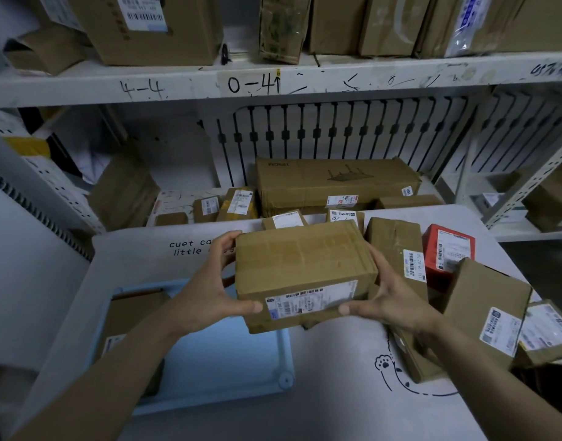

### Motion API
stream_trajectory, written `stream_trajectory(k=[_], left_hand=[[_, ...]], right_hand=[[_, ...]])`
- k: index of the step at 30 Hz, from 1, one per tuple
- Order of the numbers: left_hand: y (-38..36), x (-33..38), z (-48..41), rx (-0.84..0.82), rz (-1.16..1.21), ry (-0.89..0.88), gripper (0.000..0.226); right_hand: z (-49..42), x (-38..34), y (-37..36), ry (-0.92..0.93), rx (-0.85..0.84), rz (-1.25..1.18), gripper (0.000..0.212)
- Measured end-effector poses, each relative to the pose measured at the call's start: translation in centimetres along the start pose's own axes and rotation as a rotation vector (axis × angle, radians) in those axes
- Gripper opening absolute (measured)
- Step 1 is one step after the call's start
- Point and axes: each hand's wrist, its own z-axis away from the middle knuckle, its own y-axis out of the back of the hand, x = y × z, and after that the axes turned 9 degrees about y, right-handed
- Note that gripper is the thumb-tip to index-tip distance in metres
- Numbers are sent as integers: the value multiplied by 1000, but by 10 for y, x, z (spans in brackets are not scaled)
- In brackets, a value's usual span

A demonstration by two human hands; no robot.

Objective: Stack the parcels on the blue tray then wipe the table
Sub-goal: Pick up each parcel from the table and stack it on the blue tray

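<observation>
Two hands were closed on one box (302, 268): left hand (209, 291) at its left end, right hand (391, 297) at its right. Box was held above the table (330, 386), over the far right corner of the blue tray (216, 354). Stacking judged under way. Next: box to be moved left and lowered onto bare tray floor beside the parcel (130, 313) already there. Right table edge was crowded by loose parcels (397, 246).

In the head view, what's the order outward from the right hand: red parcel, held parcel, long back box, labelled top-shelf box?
1. Held parcel, in the right hand.
2. Red parcel, table's right side.
3. Long box, behind the table.
4. Labelled box, top shelf, left.
</observation>
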Motion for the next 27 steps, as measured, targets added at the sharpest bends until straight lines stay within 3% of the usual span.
stream_trajectory(k=[12,18,23,27], left_hand=[[-3,-4,2,-47,-72,63,127],[-16,13,0,57,-215,-36,132],[-33,27,-6,35,-310,-134,127],[-38,30,-8,27,-347,-153,125]], right_hand=[[-5,-6,4,1,25,-1,116],[-15,-19,-5,122,62,300,121],[-21,-34,-17,241,1,674,125],[-23,-41,-24,294,-26,818,125]])
